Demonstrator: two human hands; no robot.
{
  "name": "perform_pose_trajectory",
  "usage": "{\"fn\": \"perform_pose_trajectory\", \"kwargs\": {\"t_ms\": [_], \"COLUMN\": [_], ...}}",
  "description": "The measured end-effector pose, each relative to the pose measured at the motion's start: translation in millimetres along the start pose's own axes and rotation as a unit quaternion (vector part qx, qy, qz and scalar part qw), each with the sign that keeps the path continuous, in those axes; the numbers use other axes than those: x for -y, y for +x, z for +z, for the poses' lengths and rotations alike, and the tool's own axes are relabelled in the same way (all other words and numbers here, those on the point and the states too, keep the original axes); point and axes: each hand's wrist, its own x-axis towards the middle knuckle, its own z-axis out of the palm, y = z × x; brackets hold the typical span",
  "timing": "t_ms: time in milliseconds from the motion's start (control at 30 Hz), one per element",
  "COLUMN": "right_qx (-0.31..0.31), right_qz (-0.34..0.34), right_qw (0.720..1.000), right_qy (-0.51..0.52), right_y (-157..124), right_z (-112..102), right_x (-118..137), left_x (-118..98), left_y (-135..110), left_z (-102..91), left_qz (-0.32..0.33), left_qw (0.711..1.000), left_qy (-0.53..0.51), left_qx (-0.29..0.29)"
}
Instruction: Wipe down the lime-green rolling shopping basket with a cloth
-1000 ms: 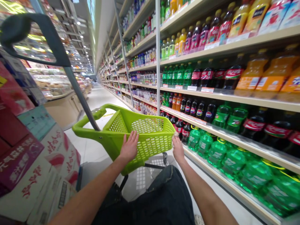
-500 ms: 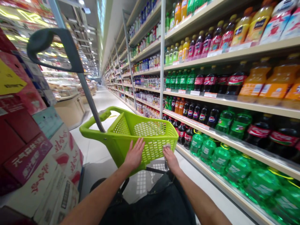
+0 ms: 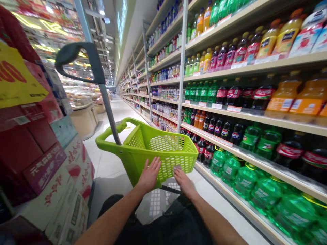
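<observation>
A bright green shopping cart (image 3: 166,160) with a perforated basket stands in front of me, its long side facing me. My left hand (image 3: 150,175) lies flat against that side, fingers stretched out and holding nothing. Farther right, my right hand (image 3: 185,182) presses a small crumpled pale cloth (image 3: 176,168) against the perforated wall with its fingertips; whether it is cloth or tissue is hard to tell. A grey pole with a dark handle (image 3: 99,64) rises at the cart's left end. The basket's visible inside holds no goods.
Shelves of drinks (image 3: 230,109) run along the right, with large green bottles (image 3: 245,180) at floor level. Stacked cartons (image 3: 68,173) stand close on the left below a yellow sign (image 3: 20,78). Food counters (image 3: 83,119) stand farther off beside the tiled aisle (image 3: 114,105).
My right hand has moved left and down along the basket wall with the cloth. The left hand stays flat on the cart. My view has shifted slightly left and up.
</observation>
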Motion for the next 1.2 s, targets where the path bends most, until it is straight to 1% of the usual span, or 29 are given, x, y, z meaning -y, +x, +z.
{"fn": "perform_pose_trajectory", "kwargs": {"t_ms": [67,167,233,300,400,467,500,533,633,700,767,867,900,933,1000,1100,1133,1167,1200], "right_qx": [-0.011,-0.049,-0.062,-0.039,0.029,0.039,0.029,0.013,-0.038,-0.051,-0.031,0.04,0.054,0.055,0.022,-0.052,-0.065,-0.068,-0.059], "right_qz": [0.003,0.035,0.048,0.038,-0.019,-0.037,-0.033,-0.026,-0.005,-0.005,-0.022,-0.084,-0.097,-0.101,-0.083,-0.045,-0.04,-0.044,-0.058], "right_qw": [1.0,0.998,0.997,0.998,0.998,0.997,0.997,0.998,0.997,0.997,0.998,0.994,0.992,0.991,0.994,0.995,0.995,0.995,0.995], "right_qy": [-0.001,0.012,0.026,0.04,0.06,0.063,0.061,0.06,0.06,0.059,0.056,0.063,0.065,0.067,0.07,0.073,0.07,0.065,0.062], "right_y": [9,49,66,61,32,24,29,38,78,92,84,56,51,51,68,105,112,113,109], "right_z": [-6,-21,-21,-10,11,14,11,6,-10,-10,-1,14,17,16,10,0,1,3,8], "right_x": [3,2,3,9,22,28,29,29,25,25,31,44,47,50,52,52,52,52,54], "left_x": [2,1,0,1,9,15,18,20,21,19,18,23,27,30,37,42,43,44,45], "left_y": [-3,-7,-8,-9,-12,-14,-16,-17,-22,-26,-29,-35,-37,-39,-43,-49,-51,-53,-55], "left_z": [1.4,1.8,1.1,0.7,2.0,3.8,4.7,5.5,7.0,7.5,7.8,7.2,6.4,5.4,3.2,2.6,3.5,5.1,7.1], "left_qz": [-0.01,-0.026,-0.029,-0.027,-0.029,-0.038,-0.044,-0.052,-0.07,-0.072,-0.07,-0.078,-0.085,-0.093,-0.109,-0.123,-0.123,-0.122,-0.121], "left_qw": [1.0,1.0,1.0,1.0,1.0,0.999,0.999,0.998,0.997,0.997,0.997,0.997,0.996,0.995,0.993,0.991,0.991,0.991,0.99], "left_qy": [-0.001,-0.008,-0.011,-0.009,-0.003,0.002,0.003,0.003,0.0,-0.006,-0.012,-0.012,-0.013,-0.014,-0.018,-0.022,-0.022,-0.02,-0.019], "left_qx": [0.004,0.005,0.002,-0.003,-0.01,-0.014,-0.016,-0.019,-0.022,-0.017,-0.012,-0.014,-0.016,-0.018,-0.026,-0.043,-0.05,-0.057,-0.064]}}
